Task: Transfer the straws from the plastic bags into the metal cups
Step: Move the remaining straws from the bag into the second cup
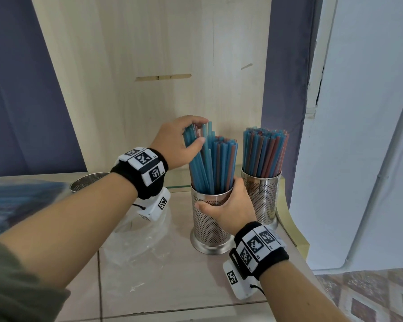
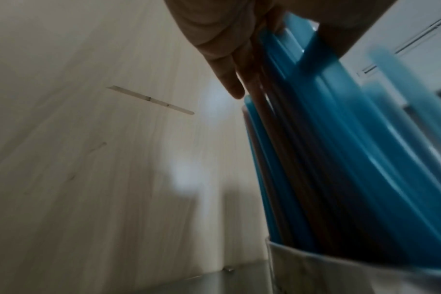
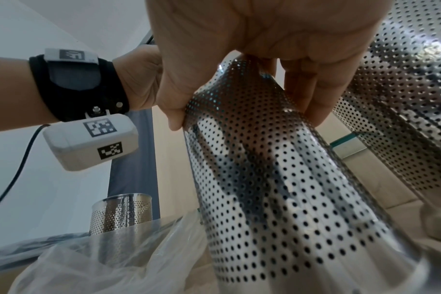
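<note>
A perforated metal cup (image 1: 211, 225) stands mid-counter with blue and reddish straws (image 1: 215, 163) in it. My right hand (image 1: 228, 205) grips this cup (image 3: 277, 179) near its rim, thumb on the front. My left hand (image 1: 186, 138) holds the upper ends of a leaning bunch of these straws (image 2: 340, 159), whose lower ends sit inside the cup. A second cup (image 1: 263, 196), packed with upright straws (image 1: 264, 152), stands just right. A third cup (image 1: 86, 183), with nothing visible in it, sits behind my left wrist. A bag of straws (image 1: 16, 205) lies at far left.
A crumpled clear plastic bag (image 1: 140, 242) lies on the tiled counter (image 1: 163, 293) left of the held cup. A wooden panel (image 1: 149, 77) rises close behind the cups. The counter's right edge (image 1: 293, 231) runs just beyond the second cup.
</note>
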The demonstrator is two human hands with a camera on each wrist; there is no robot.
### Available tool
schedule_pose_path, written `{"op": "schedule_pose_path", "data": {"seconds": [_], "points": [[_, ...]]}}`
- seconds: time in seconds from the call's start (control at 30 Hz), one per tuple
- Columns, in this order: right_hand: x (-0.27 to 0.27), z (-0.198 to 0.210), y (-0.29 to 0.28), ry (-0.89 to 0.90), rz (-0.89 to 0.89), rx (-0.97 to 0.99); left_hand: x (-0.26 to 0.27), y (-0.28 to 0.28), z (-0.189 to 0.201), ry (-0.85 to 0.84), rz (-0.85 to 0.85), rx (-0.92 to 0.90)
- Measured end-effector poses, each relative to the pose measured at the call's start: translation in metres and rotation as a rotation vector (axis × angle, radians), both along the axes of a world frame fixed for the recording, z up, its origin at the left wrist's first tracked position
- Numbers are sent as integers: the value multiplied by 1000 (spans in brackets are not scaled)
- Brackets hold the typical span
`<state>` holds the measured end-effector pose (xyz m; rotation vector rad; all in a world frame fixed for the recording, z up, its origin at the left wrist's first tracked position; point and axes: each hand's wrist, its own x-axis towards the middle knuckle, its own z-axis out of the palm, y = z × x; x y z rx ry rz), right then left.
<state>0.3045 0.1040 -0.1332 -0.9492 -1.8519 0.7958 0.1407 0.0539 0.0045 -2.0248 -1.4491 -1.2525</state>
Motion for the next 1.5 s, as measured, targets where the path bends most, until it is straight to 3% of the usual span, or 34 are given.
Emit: {"op": "schedule_pose_path", "data": {"seconds": [0.1,0.2,0.33,0.53,0.7,0.87,1.23,1.4,1.5], "points": [[0,0,-1,3,4,-3,12,0,-3,45,-22,-39],[0,0,-1,-2,3,-10,17,0,-5,-65,-55,-96],[0,1,-2,2,9,-14,13,-7,-12,-132,-4,-2],[-2,-3,1,21,-5,-18,20,-13,-13,230,81,-78],[-3,-4,1,29,-7,-21,25,2,-8,209,161,-96],[-4,-4,1,37,-5,-17,25,5,-29,241,135,-21],[-2,-4,0,42,-2,-1,15,-18,-33,120,152,-163],[0,-4,2,33,13,-20,1,-50,-55,-103,305,-171],[1,-3,2,29,17,-31,-22,-71,-81,-201,451,-277]]}}
